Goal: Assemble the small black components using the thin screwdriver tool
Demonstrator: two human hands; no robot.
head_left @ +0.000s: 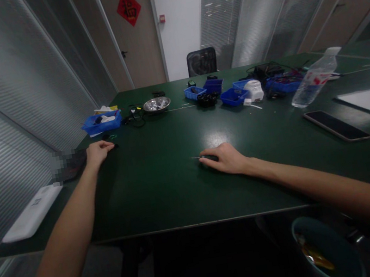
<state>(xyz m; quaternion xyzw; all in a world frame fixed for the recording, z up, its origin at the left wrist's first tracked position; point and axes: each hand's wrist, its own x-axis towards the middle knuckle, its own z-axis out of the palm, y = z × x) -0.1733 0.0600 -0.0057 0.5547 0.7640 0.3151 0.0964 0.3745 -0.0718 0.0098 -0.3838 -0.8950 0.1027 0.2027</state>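
Note:
My right hand [226,157] rests over the middle of the green table [165,188]. Its fingers are wrapped round the dark handle of a small screwdriver [195,158], whose thin metal shaft points left. At the table's left side my left hand [99,153] is stretched out, thumb and fingertips pinched on a small black piece [116,145] too small to name. Just beyond that hand lie a little green item [111,136] and another dark bit beside it. The fingers of my right hand hide most of the handle.
Farther back stand a blue bin [101,123], a metal bowl [157,106] of small parts, black cables [135,118] and more blue trays [233,98]. To the right are a water bottle [316,79] and a phone [336,125]. A white case [33,214] lies left; a bin [328,247] stands below.

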